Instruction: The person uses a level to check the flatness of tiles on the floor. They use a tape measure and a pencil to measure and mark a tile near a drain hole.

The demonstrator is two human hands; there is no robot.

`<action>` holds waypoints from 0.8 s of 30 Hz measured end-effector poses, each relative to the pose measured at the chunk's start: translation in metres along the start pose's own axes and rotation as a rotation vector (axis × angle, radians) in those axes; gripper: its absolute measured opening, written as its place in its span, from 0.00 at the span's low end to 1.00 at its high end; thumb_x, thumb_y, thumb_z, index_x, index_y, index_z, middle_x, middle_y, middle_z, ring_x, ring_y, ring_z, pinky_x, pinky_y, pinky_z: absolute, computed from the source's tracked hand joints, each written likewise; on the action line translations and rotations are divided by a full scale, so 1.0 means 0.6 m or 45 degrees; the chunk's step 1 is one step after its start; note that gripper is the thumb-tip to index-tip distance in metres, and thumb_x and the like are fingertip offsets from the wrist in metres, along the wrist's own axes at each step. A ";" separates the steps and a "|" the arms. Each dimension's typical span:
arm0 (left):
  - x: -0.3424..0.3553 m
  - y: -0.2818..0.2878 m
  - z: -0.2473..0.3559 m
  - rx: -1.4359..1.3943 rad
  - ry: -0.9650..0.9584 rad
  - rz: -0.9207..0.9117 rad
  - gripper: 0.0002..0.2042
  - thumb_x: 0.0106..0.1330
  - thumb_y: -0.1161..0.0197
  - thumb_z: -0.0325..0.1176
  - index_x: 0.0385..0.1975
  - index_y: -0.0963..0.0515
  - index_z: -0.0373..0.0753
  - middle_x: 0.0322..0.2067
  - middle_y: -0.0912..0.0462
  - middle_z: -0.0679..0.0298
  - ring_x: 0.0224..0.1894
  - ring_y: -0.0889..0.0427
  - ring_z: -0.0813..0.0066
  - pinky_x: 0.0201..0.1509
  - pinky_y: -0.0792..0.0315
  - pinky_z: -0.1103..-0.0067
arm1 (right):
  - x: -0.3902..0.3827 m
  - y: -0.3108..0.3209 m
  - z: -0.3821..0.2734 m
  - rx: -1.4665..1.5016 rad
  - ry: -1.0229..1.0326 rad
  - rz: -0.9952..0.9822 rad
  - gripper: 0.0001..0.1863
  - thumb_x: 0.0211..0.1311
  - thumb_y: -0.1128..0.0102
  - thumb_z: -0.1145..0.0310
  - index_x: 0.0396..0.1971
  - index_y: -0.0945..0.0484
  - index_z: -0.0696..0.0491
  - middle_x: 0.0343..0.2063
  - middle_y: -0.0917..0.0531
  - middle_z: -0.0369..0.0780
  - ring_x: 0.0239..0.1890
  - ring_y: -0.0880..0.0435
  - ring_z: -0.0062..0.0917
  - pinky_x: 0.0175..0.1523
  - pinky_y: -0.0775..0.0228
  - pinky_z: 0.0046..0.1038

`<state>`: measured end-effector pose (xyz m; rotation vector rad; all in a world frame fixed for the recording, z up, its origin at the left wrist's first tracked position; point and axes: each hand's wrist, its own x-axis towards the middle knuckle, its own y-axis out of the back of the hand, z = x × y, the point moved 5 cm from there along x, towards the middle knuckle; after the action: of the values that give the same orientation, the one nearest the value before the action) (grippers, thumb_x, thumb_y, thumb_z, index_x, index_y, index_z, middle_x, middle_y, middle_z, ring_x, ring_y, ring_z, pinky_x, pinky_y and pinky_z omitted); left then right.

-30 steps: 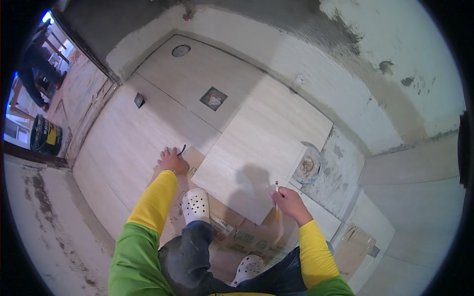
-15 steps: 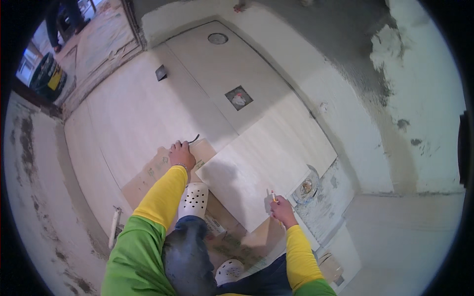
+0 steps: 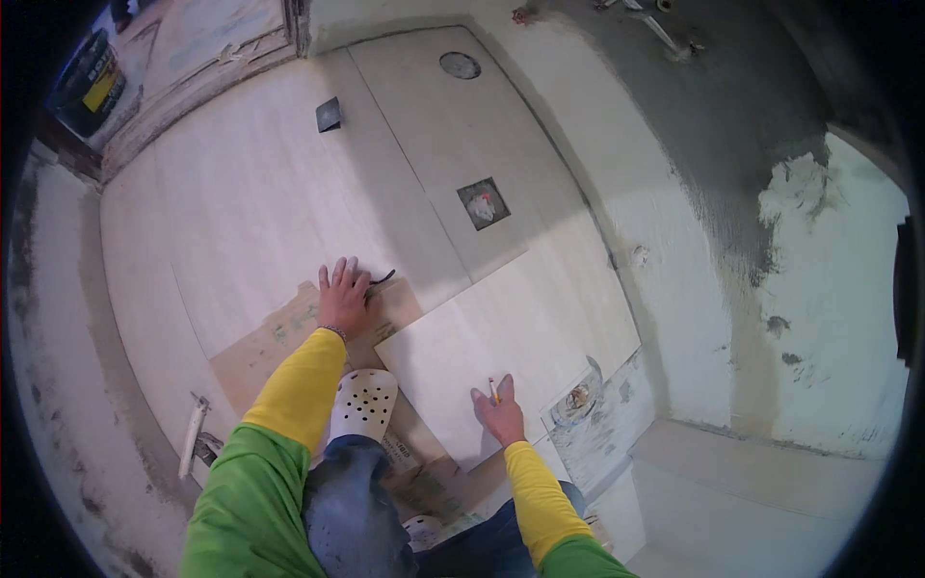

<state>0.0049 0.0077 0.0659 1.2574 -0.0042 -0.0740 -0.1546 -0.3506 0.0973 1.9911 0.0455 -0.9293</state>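
My left hand (image 3: 344, 299) lies with its fingers spread at the edge of a brown cardboard sheet (image 3: 249, 358), partly over the pale floor tile beyond it. Beside its thumb is a short, dark, curved strip (image 3: 383, 277); whether the thumb touches it I cannot tell. My right hand (image 3: 501, 416) rests on a loose cream tile (image 3: 540, 299), holding a thin pencil (image 3: 493, 389) between thumb and fingers. This tile overlaps the cardboard and the laid tiles. At its lower right corner, a round pipe opening (image 3: 576, 400) shows in the rough floor.
A square drain hole (image 3: 484, 203) and a round hole (image 3: 461, 65) are cut in the laid tiles. A small dark plate (image 3: 329, 114) lies farther left. A black bucket (image 3: 89, 85) stands past the doorway. A pale tool (image 3: 195, 435) lies by the left wall.
My right hand has moved left and up onto the loose tile with the pencil. My left hand's fingers have spread out. The whole view has shifted with my head.
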 end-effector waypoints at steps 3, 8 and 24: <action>0.004 -0.002 -0.005 -0.032 -0.081 0.082 0.24 0.60 0.40 0.47 0.54 0.27 0.43 0.65 0.36 0.52 0.71 0.44 0.52 0.72 0.56 0.46 | 0.005 -0.018 -0.017 0.033 -0.052 -0.127 0.65 0.50 0.34 0.37 0.72 0.65 0.60 0.45 0.18 0.55 0.50 0.19 0.48 0.56 0.29 0.36; 0.006 0.005 -0.006 -0.136 -0.145 0.124 0.23 0.59 0.39 0.46 0.53 0.25 0.44 0.65 0.35 0.52 0.69 0.40 0.50 0.72 0.53 0.49 | 0.017 -0.028 -0.024 -0.115 -0.136 -0.300 0.71 0.49 0.36 0.34 0.70 0.77 0.61 0.49 0.20 0.57 0.52 0.20 0.49 0.58 0.30 0.36; 0.009 0.005 -0.015 -0.237 -0.180 0.066 0.25 0.57 0.37 0.44 0.56 0.26 0.44 0.64 0.32 0.52 0.69 0.40 0.48 0.73 0.54 0.50 | 0.026 -0.024 -0.057 -0.275 -0.227 -0.464 0.76 0.46 0.34 0.32 0.66 0.85 0.63 0.55 0.26 0.63 0.57 0.23 0.52 0.62 0.32 0.35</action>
<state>0.0108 0.0167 0.0661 1.0632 -0.1487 -0.1155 -0.1288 -0.3215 0.0874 1.7226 0.4028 -1.2741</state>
